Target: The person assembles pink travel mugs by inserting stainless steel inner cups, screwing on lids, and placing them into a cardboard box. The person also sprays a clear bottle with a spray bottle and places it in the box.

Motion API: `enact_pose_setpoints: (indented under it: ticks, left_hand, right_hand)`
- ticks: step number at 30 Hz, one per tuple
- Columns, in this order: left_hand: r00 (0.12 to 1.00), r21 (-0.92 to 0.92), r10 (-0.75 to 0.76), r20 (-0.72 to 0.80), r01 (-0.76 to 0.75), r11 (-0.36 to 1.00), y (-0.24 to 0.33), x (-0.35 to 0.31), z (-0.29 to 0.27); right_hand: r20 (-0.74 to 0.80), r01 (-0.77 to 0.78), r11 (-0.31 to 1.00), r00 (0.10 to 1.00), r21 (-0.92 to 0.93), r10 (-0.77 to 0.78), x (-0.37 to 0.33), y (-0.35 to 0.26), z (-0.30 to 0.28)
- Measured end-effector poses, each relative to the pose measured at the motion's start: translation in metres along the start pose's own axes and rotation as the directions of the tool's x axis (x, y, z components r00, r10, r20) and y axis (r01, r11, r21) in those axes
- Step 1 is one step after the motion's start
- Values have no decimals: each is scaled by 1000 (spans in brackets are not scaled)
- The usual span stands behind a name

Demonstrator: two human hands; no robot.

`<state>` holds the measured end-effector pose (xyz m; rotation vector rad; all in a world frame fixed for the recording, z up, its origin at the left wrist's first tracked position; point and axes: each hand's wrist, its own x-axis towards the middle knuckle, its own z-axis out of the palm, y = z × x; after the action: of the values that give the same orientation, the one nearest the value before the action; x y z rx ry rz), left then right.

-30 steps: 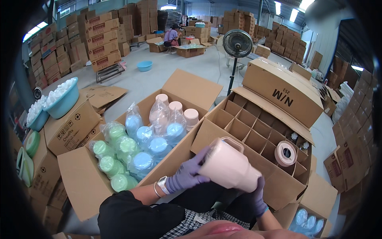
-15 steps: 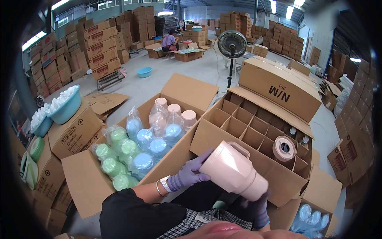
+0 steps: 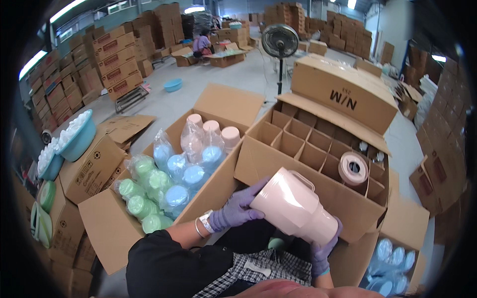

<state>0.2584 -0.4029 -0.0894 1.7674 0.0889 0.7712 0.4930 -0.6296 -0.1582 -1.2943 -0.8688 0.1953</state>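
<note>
In the head view, the pink mug (image 3: pixel 290 201) lies tilted between both hands, in front of the divided carton (image 3: pixel 318 201), its handle toward one o'clock. Clock directions here run from the mug. The left hand (image 3: pixel 239 208), in a purple glove, holds the wide end at nine o'clock; the right hand (image 3: pixel 325 251), gloved alike, grips the narrow end at five. At two o'clock a pink lidded piece (image 3: pixel 350 175) sits in the divided carton. Beyond, at one o'clock, a closed carton (image 3: pixel 343 94) bears large dark letters with small numerals, all upside down. At ten o'clock an open carton (image 3: pixel 112 228) holds bagged green, blue and pink cups. Farther out, at nine, a brown carton (image 3: pixel 92 171) shows dark handling symbols and a line of lettering. Between ten and eleven, stacked cartons (image 3: pixel 117 62) carry red printed bands. At three, another carton (image 3: pixel 432 186) has a dark red panel.
</note>
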Motion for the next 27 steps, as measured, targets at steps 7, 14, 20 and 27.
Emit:
enact_pose_setpoints:
  ticks: [7, 14, 20, 27]
  left_hand:
    - [894, 400, 101, 437, -294, 868, 22, 50, -23]
    - [542, 223, 33, 840, -400, 889, -39, 75, 55]
    - [794, 440, -163, 586, -142, 887, -72, 82, 69]
    - [963, -113, -237, 132, 252, 961, -121, 69, 72]
  right_hand:
    - [197, -251, 919, 927, -306, 319, 5, 3, -29]
    - [66, 254, 753, 961, -607, -270, 129, -11, -43]
    - [210, 197, 423, 978, -884, -15, 241, 83, -74]
    - [181, 104, 975, 981, -197, -68, 196, 17, -44]
